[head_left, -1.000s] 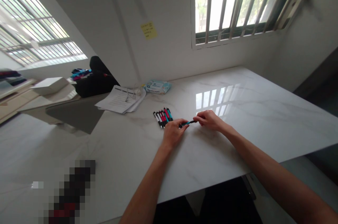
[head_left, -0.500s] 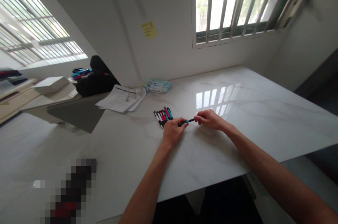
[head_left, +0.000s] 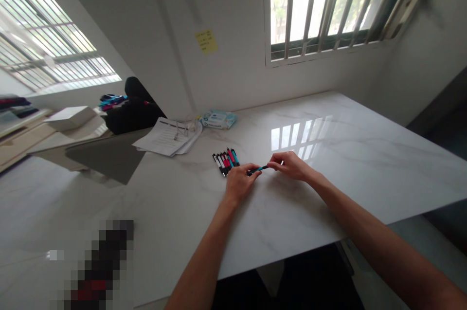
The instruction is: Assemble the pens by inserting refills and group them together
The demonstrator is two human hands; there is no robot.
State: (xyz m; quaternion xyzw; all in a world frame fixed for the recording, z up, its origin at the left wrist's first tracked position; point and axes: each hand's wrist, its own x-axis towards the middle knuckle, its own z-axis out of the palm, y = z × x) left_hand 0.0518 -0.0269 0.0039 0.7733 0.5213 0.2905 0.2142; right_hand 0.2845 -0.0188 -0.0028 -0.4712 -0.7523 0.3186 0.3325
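Observation:
A black and blue pen (head_left: 260, 169) spans the gap between my hands, a little above the white marbled table (head_left: 292, 222). My left hand (head_left: 241, 179) is closed around its left part, the thumb along the barrel. With thumb and fingertips pinched, my right hand (head_left: 288, 165) grips the pen's black right end. Just behind my left hand lies a row of several pens (head_left: 225, 160) in white, red and blue with black parts, side by side. My left hand hides the near ends of some of them.
Behind the pens are printed papers (head_left: 164, 137) with glasses on top and a blue wipes pack (head_left: 219, 119). A grey panel (head_left: 105, 152) and black bag (head_left: 129, 113) stand to the left. The table's front edge runs below my forearms.
My right hand has shifted very slightly left along the pen, and its fingers look a little more curled. My left hand keeps its hold almost unmoved. The row of pens is unchanged.

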